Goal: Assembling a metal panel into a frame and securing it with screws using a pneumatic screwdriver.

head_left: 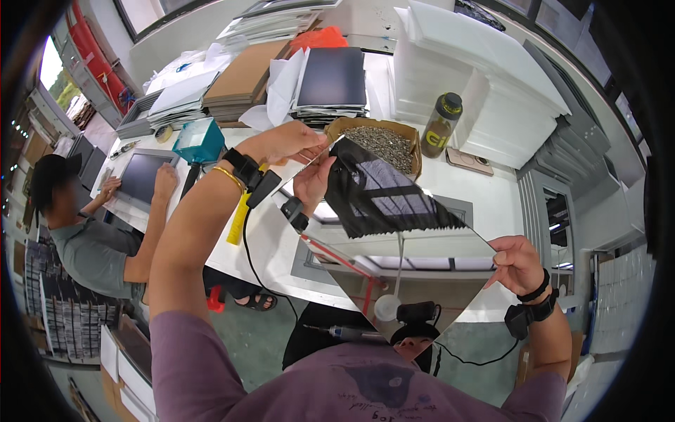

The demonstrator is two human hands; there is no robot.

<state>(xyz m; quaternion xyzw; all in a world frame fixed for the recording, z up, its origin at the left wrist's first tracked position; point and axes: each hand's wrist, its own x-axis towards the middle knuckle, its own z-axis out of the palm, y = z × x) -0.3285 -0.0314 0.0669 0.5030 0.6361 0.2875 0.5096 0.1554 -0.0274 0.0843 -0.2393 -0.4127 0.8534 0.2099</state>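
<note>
One mirror (436,252), edges pinched by left hand (281,143) and right hand (522,266), hides some worktop (492,204)

On the counter (496,204), a box (418,156) of metal pieces (383,145) lies beyond the mirror (422,247), a bottle (441,126) and phone (470,162) to its right, stacked sheets (485,81) behind these, panels (332,77) behind the box's left side and a bin (199,142) farther left.

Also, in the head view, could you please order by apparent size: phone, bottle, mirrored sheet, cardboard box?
From largest to smallest:
mirrored sheet
cardboard box
bottle
phone
The sheet looks nearest, which likely enlarges it.
</note>
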